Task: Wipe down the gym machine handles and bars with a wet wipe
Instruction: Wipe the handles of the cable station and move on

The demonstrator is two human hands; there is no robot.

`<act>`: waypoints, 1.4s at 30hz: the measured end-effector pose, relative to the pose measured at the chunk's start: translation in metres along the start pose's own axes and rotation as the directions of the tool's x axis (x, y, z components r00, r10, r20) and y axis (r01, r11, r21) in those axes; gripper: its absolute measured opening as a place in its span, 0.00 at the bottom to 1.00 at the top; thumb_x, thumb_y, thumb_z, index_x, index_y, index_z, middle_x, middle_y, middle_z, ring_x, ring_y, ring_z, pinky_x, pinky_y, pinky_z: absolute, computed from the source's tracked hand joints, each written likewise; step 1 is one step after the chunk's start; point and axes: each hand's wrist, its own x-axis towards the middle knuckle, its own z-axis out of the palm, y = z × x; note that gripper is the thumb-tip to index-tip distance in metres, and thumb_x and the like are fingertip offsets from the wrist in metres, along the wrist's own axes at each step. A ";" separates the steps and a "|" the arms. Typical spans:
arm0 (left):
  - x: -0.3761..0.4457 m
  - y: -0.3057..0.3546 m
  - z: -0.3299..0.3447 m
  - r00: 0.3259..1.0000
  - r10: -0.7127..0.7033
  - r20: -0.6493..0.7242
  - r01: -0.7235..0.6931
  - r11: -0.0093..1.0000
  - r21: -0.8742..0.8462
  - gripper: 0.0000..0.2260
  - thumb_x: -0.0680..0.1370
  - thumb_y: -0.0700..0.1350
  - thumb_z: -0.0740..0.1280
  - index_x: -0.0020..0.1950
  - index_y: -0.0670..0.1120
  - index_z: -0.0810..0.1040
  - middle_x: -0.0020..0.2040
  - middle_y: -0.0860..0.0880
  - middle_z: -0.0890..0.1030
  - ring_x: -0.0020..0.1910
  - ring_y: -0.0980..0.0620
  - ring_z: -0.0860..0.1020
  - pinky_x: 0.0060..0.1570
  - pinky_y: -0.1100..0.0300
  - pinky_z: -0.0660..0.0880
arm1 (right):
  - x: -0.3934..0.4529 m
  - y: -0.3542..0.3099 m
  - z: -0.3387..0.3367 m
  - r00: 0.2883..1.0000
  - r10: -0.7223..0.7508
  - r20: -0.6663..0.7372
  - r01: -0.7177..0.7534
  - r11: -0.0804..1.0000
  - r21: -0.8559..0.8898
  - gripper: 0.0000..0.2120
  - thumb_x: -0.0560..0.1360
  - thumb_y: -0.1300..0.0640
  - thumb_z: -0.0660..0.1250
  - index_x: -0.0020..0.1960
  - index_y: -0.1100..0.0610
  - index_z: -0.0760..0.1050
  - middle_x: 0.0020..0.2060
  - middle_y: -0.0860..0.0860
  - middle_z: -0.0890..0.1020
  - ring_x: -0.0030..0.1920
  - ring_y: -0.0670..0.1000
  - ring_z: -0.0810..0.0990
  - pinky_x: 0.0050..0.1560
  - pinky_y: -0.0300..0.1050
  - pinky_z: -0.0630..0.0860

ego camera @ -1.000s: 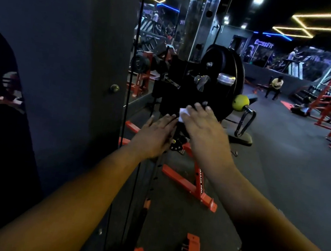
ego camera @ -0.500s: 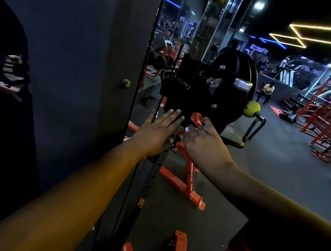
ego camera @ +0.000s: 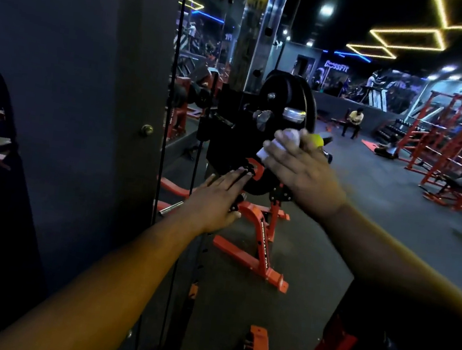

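Wiping looks mid-way: the right hand (ego camera: 303,175) pinches the wipe (ego camera: 282,145) in curled fingers near the yellow knob (ego camera: 316,140), the left hand (ego camera: 217,199) rests flat, fingers together, on the machine (ego camera: 229,133), and other bars likely remain unwiped.

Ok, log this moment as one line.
stage: wiping machine | right hand: holds wet wipe, raised | left hand: flat on machine

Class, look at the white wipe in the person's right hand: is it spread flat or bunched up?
Bunched up. The wet wipe shows as a small white wad pinched in the right hand.
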 end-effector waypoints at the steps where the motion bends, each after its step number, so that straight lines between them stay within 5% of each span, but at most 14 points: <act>1: -0.002 0.004 0.004 1.000 -0.019 0.004 0.019 1.000 -0.010 0.43 0.81 0.57 0.66 0.84 0.52 0.37 0.84 0.52 0.39 0.83 0.52 0.46 0.82 0.45 0.48 | -0.007 -0.015 0.007 1.000 0.022 0.004 -0.023 0.999 0.045 0.16 0.86 0.63 0.56 0.70 0.60 0.76 0.71 0.58 0.75 0.76 0.61 0.68 0.75 0.67 0.60; 6: -0.021 0.010 0.032 0.997 -0.059 -0.056 0.054 0.995 -0.089 0.46 0.81 0.55 0.68 0.84 0.51 0.35 0.84 0.51 0.38 0.83 0.49 0.49 0.81 0.44 0.51 | -0.050 -0.081 0.034 0.990 0.077 0.118 -0.100 0.974 0.205 0.16 0.82 0.62 0.61 0.69 0.58 0.77 0.71 0.56 0.76 0.76 0.58 0.69 0.76 0.66 0.59; 9: -0.036 0.016 0.054 0.996 -0.089 0.025 0.091 0.992 -0.084 0.48 0.81 0.55 0.69 0.83 0.51 0.33 0.84 0.50 0.39 0.83 0.49 0.49 0.81 0.46 0.51 | -0.085 -0.113 0.045 0.954 0.142 0.263 -0.221 0.929 0.296 0.17 0.80 0.59 0.59 0.65 0.57 0.80 0.66 0.55 0.80 0.71 0.59 0.75 0.72 0.65 0.68; 15: -0.041 0.047 0.105 0.953 -0.103 0.284 0.103 0.995 0.015 0.44 0.81 0.59 0.67 0.84 0.51 0.39 0.85 0.50 0.39 0.83 0.49 0.48 0.81 0.46 0.51 | -0.153 -0.139 0.046 0.636 0.363 0.681 -0.708 0.626 0.326 0.19 0.79 0.61 0.63 0.68 0.50 0.78 0.70 0.50 0.77 0.67 0.54 0.79 0.61 0.50 0.77; 22: -0.007 0.113 0.164 0.886 -0.103 0.452 0.111 0.994 0.009 0.41 0.81 0.61 0.66 0.85 0.50 0.46 0.85 0.48 0.46 0.83 0.47 0.52 0.81 0.45 0.52 | -0.241 -0.116 0.050 0.331 0.322 0.887 -0.916 0.335 0.221 0.12 0.79 0.54 0.66 0.62 0.46 0.78 0.52 0.44 0.84 0.51 0.43 0.83 0.54 0.39 0.76; 28: 0.039 0.173 0.210 0.830 -0.115 0.547 0.111 0.993 0.040 0.37 0.81 0.62 0.65 0.85 0.50 0.54 0.85 0.46 0.50 0.82 0.46 0.56 0.80 0.45 0.57 | -0.327 -0.079 0.073 0.165 0.300 0.940 -0.961 0.263 0.085 0.06 0.79 0.54 0.68 0.56 0.51 0.80 0.43 0.44 0.79 0.50 0.49 0.84 0.48 0.42 0.76; 33: 0.081 0.215 0.236 0.833 -0.129 0.537 0.122 0.991 0.049 0.38 0.81 0.61 0.66 0.85 0.49 0.53 0.85 0.46 0.51 0.82 0.45 0.56 0.80 0.43 0.56 | -0.375 -0.055 0.096 0.104 0.364 0.926 -0.988 0.148 0.053 0.14 0.82 0.63 0.59 0.62 0.58 0.79 0.55 0.57 0.82 0.57 0.59 0.80 0.47 0.41 0.67; 42: 0.169 0.207 0.290 0.808 -0.170 0.564 0.146 0.985 0.088 0.39 0.80 0.63 0.66 0.84 0.50 0.53 0.85 0.46 0.52 0.82 0.46 0.56 0.79 0.41 0.56 | -0.387 -0.004 0.181 0.100 0.351 0.931 -0.994 0.065 0.082 0.13 0.81 0.60 0.60 0.61 0.55 0.80 0.54 0.55 0.82 0.56 0.57 0.80 0.54 0.48 0.75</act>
